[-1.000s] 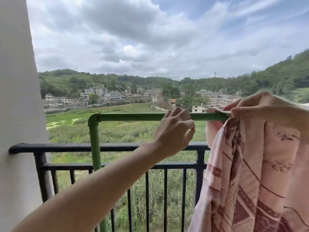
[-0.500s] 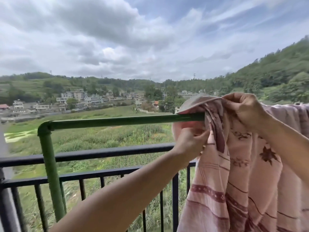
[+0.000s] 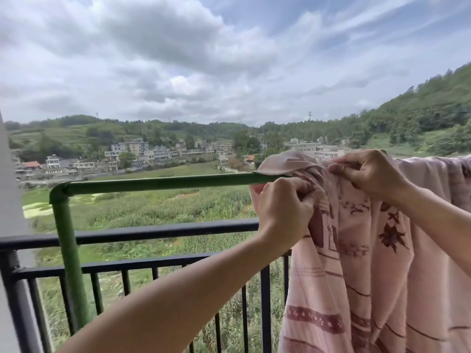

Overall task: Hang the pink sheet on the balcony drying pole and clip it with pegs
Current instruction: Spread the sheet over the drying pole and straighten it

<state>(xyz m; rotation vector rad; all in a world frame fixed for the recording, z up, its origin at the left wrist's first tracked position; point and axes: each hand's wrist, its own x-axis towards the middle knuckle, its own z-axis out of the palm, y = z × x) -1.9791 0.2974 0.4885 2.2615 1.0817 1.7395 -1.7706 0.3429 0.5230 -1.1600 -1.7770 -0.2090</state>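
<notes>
A pink sheet (image 3: 362, 263) with dark red flower and stripe patterns hangs over the green drying pole (image 3: 163, 183) on the right half of the view. Its left edge is bunched up on the pole. My left hand (image 3: 283, 207) grips that bunched edge just below the pole. My right hand (image 3: 369, 174) pinches the sheet's top fold on the pole, slightly to the right. The pole's bare left part runs to an elbow joint and bends down into a green post. I see no pegs.
A black metal balcony railing (image 3: 153, 230) with vertical bars runs under the pole. A white wall (image 3: 10, 200) stands at the far left. Beyond lie green fields, a village and wooded hills.
My left hand left the bare pole, moved right and took hold of the sheet's bunched edge. My right hand stayed on the sheet's top. The view has panned.
</notes>
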